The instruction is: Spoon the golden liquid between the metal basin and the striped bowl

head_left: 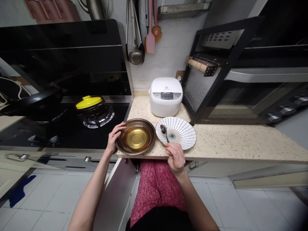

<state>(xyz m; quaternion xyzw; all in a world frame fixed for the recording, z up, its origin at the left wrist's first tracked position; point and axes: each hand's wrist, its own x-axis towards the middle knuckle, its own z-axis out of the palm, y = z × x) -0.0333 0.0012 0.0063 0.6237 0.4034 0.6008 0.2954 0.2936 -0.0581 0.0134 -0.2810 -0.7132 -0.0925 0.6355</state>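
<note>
the left hand [113, 137] curls over the near-left rim of a metal bowl [136, 136], fingers on the edge, thumb outside. the bowl sits at the counter [228, 141] edge, right beside the stove [60, 128], with amber liquid pooled inside. the right hand [175, 157] is closed around the handle of a spoon [164, 131], whose head lies in the striped white plate [183, 134] just beside the bowl. behind both stands a white rice cooker [165, 96]; a yellow-lidded pot [89, 104] rests on a burner.
</note>
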